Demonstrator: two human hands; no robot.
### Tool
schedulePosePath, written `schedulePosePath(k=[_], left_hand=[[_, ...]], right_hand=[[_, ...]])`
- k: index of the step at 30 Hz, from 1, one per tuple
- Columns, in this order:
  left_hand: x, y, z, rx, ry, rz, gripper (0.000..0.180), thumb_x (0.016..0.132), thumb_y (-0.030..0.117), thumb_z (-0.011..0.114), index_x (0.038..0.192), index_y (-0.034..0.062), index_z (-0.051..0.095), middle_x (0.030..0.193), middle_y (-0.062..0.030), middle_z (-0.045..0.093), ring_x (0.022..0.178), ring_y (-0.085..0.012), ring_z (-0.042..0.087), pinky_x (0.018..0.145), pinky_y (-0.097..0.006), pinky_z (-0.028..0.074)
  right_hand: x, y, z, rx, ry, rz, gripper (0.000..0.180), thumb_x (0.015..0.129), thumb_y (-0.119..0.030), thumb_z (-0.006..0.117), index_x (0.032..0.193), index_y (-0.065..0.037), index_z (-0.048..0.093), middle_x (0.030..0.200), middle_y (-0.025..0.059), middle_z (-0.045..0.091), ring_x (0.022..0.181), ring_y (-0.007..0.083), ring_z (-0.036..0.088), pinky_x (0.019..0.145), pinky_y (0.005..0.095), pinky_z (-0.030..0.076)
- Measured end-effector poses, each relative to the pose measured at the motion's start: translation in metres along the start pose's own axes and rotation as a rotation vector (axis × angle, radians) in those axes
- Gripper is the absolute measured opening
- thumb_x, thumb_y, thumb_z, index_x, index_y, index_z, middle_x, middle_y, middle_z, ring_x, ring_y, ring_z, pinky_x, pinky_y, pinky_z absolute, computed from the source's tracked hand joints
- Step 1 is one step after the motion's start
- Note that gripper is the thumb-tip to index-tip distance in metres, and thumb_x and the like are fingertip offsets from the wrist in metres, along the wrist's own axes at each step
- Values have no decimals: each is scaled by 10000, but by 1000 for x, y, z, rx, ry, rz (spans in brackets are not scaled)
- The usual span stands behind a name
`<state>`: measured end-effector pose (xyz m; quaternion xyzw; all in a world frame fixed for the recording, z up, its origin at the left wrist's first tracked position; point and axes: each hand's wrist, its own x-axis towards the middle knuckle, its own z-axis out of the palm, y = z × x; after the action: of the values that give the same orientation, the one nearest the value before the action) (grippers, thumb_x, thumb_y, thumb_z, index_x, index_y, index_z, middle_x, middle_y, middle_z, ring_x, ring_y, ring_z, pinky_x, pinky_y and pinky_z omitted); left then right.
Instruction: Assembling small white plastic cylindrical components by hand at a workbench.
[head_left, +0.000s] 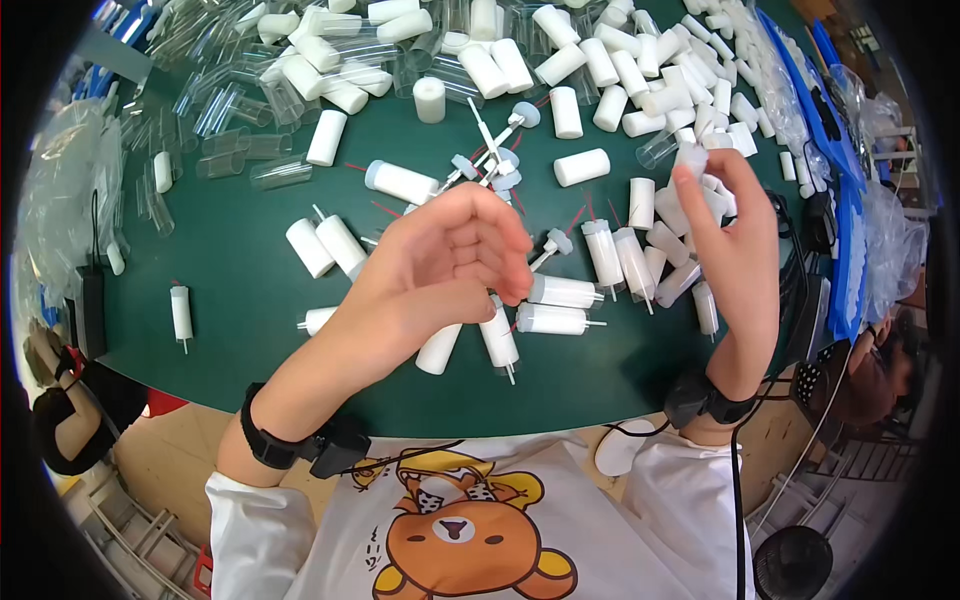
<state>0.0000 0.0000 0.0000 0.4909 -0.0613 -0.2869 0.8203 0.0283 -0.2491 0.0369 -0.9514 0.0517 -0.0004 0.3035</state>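
**White filter cylinder up in the right hand, left hand curled and waiting**

White filter cylinder (690,158) sits pinched between the right hand's (735,235) thumb and fingertips, lifted above the green table (240,290) over the heap of loose white cylinders (690,100) at the far right. The left hand (450,265) hovers mid-table, fingers curled inward; whether anything is tucked inside that curl I cannot tell from this angle.

Just under and beside the left hand lie finished-looking pieces: clear tubes with white cores (560,292) and a thin stem poking out of one end, lying side by side. Further up are grey-capped plungers (505,165) crossed over one another, and at the far left a spill of empty clear tubes (240,130).

My read: this is the pick-up stage of an assembly round, with the core chosen and not yet in a tube. The next move calls for bringing the two hands together, lining the cylinder's end square with a tube mouth, and pressing straight in. Any tilt looks likely to jam it.
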Motion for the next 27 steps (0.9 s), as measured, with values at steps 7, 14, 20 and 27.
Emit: schedulePosePath(k=[7, 14, 20, 27], left_hand=[[3, -1, 6, -140, 55, 13, 364, 837, 206, 536, 1119, -12, 458, 932, -113, 575, 852, -204, 585, 794, -317, 452], [2, -4, 3, 45, 4, 39, 270, 947, 179, 459, 1169, 25, 450, 1055, -127, 563, 923, -209, 609, 825, -316, 500], [4, -2, 5, -108, 62, 23, 183, 961, 174, 406, 1081, 47, 458, 1081, -144, 557, 881, -218, 622, 817, -324, 510], [3, 4, 7, -205, 71, -8, 165, 927, 193, 377, 965, 55, 458, 752, -96, 564, 676, -184, 581, 643, -289, 474]], right_hand=[[-19, -17, 5, 851, -337, -301, 234, 882, -147, 531, 1045, 20, 512, 1011, 157, 615, 993, 234, 551, 855, 342, 419], [-31, -23, 21, 905, -600, -387, 313, 826, -181, 604, 1037, 30, 510, 1002, 154, 606, 1076, 267, 518, 963, 402, 353], [-30, -19, 31, 817, -509, -537, 319, 773, -54, 679, 1051, 2, 533, 1005, 83, 591, 962, 169, 545, 874, 302, 394], [-31, -23, 27, 896, -317, -485, 384, 685, -157, 726, 976, 9, 538, 901, 127, 586, 818, 173, 552, 716, 287, 451]])
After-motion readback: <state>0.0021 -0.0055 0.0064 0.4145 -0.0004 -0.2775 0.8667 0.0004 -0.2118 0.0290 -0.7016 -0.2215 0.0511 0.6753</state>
